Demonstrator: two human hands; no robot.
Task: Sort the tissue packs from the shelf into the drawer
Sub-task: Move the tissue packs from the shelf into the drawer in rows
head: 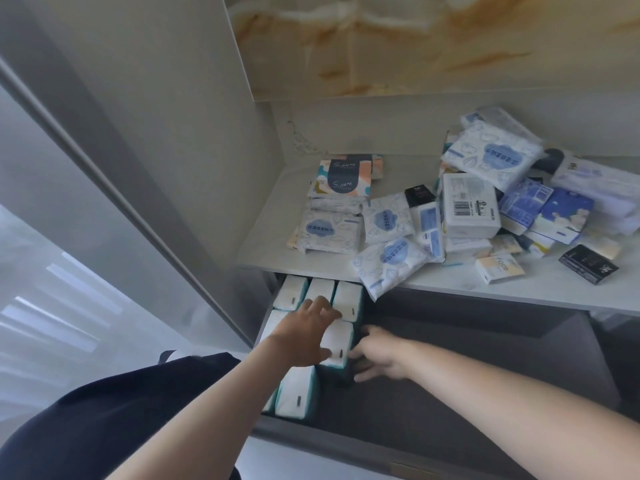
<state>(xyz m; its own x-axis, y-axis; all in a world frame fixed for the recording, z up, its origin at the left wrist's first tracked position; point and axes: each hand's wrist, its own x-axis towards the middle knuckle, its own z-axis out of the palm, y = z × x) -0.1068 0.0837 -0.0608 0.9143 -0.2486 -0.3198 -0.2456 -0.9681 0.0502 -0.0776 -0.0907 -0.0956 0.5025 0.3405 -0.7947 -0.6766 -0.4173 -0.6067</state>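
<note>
Seen from a single wide-angle camera on the person's head, the view looks forward and steeply down at arm's length. The dark grey drawer (450, 393) fills the lower half of the frame. The left hand (304, 327) and right hand (377, 355) reach into it from the bottom edge. The white shelf top (263, 244) crosses the centre right, farther off. A beige marbled wall panel (415, 39) fills the upper right. A pale grey cabinet side panel (156, 109) slants across the left, its edges bowed by the lens.
</note>
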